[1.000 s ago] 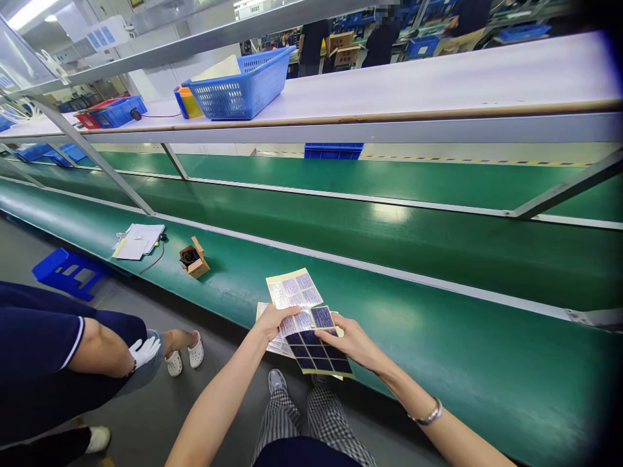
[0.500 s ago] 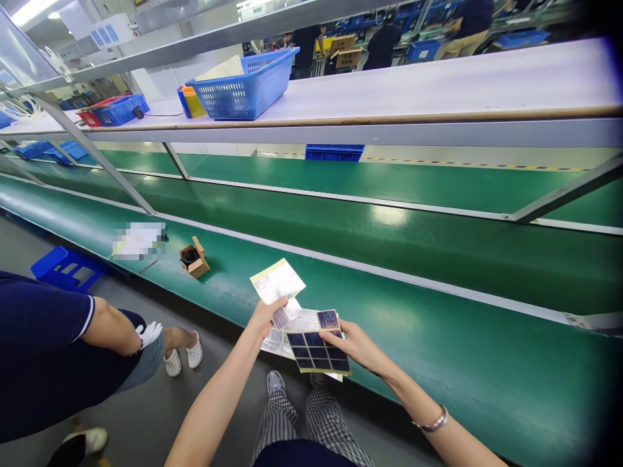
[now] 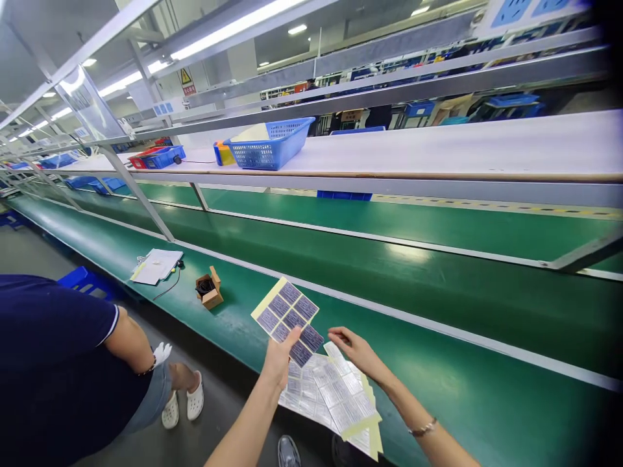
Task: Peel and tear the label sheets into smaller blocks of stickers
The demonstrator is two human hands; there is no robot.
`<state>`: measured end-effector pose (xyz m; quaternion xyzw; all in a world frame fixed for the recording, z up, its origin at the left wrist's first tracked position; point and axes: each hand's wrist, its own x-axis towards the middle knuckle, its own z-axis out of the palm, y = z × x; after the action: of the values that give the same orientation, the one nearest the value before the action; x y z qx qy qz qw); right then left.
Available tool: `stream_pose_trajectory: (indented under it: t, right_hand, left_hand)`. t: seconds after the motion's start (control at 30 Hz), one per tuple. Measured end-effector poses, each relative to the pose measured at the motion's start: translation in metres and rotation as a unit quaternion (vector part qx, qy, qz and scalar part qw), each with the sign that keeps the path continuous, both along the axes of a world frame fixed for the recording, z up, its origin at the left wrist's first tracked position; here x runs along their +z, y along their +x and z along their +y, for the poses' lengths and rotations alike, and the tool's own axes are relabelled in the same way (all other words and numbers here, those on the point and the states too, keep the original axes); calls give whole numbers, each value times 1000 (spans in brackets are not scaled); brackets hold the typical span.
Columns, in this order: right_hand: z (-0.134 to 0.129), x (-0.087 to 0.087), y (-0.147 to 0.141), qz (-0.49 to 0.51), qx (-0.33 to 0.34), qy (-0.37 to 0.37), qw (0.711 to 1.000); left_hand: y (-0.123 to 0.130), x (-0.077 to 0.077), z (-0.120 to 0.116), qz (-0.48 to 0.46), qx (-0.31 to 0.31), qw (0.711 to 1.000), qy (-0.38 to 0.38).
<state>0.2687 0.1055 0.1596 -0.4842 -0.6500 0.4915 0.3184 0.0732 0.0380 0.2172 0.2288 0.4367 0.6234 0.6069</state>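
My left hand (image 3: pixel 279 363) grips a sheet of dark printed labels (image 3: pixel 285 310) on pale yellow backing, thumb on top near its lower corner. Smaller dark labels (image 3: pixel 306 345) extend beside that thumb; whether they are a separate piece I cannot tell. To the right, my right hand (image 3: pixel 357 352) hovers with loosely bent fingers, and no sheet shows between them. Just below it, silvery-white label sheets (image 3: pixel 343 395) with yellow edges lie overlapping at the belt's front edge. The right wrist wears a bracelet (image 3: pixel 422 428).
On the green belt (image 3: pixel 243 272) are a small open cardboard box (image 3: pixel 209 290) with black contents and a clipboard with papers (image 3: pixel 156 266). A co-worker in a dark shirt (image 3: pixel 53 363) stands at left. Behind, a white shelf (image 3: pixel 438 146) carries a blue basket (image 3: pixel 270 146).
My right hand has let go of the dark label sheet, and silvery sheets now lie fanned below it. My left hand now holds a dark label sheet instead of a white one. The view has tilted up.
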Motion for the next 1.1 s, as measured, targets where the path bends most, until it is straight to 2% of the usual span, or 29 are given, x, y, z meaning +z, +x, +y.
stream_pose_trajectory:
  t: [0.17, 0.23, 0.3, 0.47, 0.63, 0.73, 0.83, 1.1]
  right_hand:
    - [-19, 69, -34, 109, 26, 36, 993]
    - [-19, 87, -39, 122, 15, 43, 991]
    - [-17, 97, -38, 118, 4, 41, 992]
    - [-17, 98, -29, 82, -31, 51, 995]
    - [-25, 96, -28, 53, -50, 64, 995]
    - [-28, 101, -28, 50, -26, 58, 997]
    - [-28, 106, -26, 40, -1, 51, 998]
    - [-28, 106, -19, -29, -5, 68, 997]
  left_hand:
    - [14, -11, -9, -1, 0, 1000, 30]
    - [20, -18, -15, 21, -4, 999, 29]
    - [23, -21, -20, 35, -15, 999, 28]
    - [18, -12, -25, -50, -70, 996, 21]
    - [16, -2, -18, -59, -9, 998, -3]
    - [21, -2, -18, -62, 24, 997, -25]
    - [26, 0, -23, -80, 27, 996, -22]
    - [25, 3, -32, -94, 9, 995, -30]
